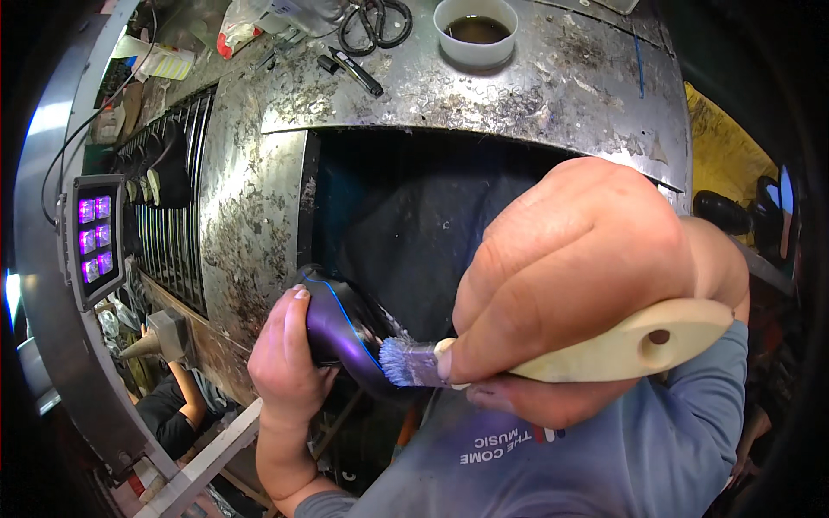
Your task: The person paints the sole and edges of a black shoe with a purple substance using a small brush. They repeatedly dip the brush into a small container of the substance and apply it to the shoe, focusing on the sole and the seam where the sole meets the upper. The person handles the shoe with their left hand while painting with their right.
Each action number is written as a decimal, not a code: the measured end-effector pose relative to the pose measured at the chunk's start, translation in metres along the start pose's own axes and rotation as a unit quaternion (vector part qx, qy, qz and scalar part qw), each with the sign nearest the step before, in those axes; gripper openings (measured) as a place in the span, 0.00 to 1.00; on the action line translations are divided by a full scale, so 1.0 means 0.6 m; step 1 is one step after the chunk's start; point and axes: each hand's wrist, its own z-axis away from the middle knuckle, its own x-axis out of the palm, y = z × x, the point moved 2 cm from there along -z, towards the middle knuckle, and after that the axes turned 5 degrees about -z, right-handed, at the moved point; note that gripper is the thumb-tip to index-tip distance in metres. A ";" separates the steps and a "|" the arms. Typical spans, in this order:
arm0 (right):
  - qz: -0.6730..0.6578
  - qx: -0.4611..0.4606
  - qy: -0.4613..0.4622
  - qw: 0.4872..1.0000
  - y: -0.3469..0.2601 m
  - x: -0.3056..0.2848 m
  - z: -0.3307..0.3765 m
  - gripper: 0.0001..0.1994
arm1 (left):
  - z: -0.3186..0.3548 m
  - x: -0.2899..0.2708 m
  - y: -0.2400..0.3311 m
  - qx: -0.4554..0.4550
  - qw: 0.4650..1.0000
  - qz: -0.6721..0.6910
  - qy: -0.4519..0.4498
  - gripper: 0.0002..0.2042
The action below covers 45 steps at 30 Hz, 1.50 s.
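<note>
My left hand (289, 354) grips one end of a glossy black shoe upper (341, 324), its fingers over the top edge. A thin blue line runs along the upper's side, and purple light shines on its surface. My right hand (579, 276) is closed round a flat brush (609, 345) with a cream wooden handle that has a hole near its end. The brush's pale bristles touch the upper by the blue line. The far side of the upper is hidden.
Beyond a dark opening in the worn metal bench (553, 95) stand a white bowl (476, 56) of dark liquid, scissors (374, 26) and a black marker (356, 72). A purple-lit lamp (95, 237) and black shoes (164, 168) on a rack are at left. Another person's arm (188, 393) shows lower left.
</note>
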 end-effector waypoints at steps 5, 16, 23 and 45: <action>0.064 0.042 -0.091 0.993 -0.026 -0.012 -0.045 0.07 | 0.014 0.003 0.008 -0.093 0.993 0.064 -0.043 0.34; 0.126 -0.080 -0.046 0.988 -0.003 0.003 -0.042 0.06 | 0.015 0.015 0.026 -0.145 0.948 0.252 -0.131 0.42; 0.122 -0.073 -0.064 0.988 0.018 0.000 -0.042 0.06 | 0.014 0.001 0.030 -0.190 0.908 0.321 -0.190 0.46; 0.145 -0.022 -0.106 0.984 0.050 0.012 -0.015 0.06 | 0.018 0.024 0.036 -0.377 0.595 0.685 -0.183 0.36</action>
